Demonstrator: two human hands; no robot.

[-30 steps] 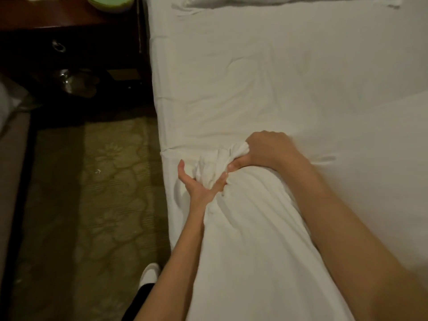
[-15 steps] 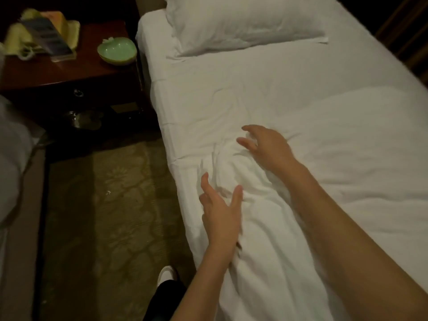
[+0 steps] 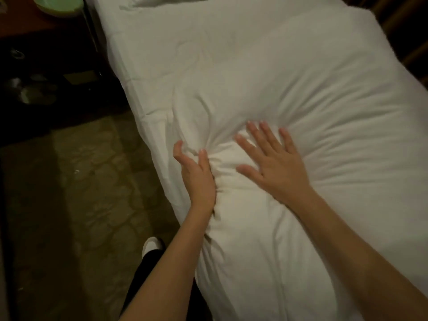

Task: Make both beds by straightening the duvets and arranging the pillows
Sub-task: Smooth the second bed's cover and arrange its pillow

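Observation:
A white duvet (image 3: 324, 107) covers most of the bed, puffed up and creased near its left edge. My right hand (image 3: 273, 165) lies flat on the duvet with fingers spread, pressing the fabric down. My left hand (image 3: 196, 177) sits at the duvet's left edge, thumb and fingers straight against a bunched fold. The white sheet (image 3: 148, 54) shows bare beyond the duvet. Only the lower edge of a white pillow (image 3: 166, 0) shows at the top of the frame.
A dark wooden nightstand (image 3: 41, 31) stands left of the bed head with a green bowl (image 3: 58, 4) on it. Patterned carpet (image 3: 81, 193) fills the aisle on the left. My white shoe (image 3: 151, 245) is by the bed side.
Both hands let go of the bunched duvet corner they gripped a second ago. The right hand now presses flat further onto the duvet, and the duvet reaches higher up the bed.

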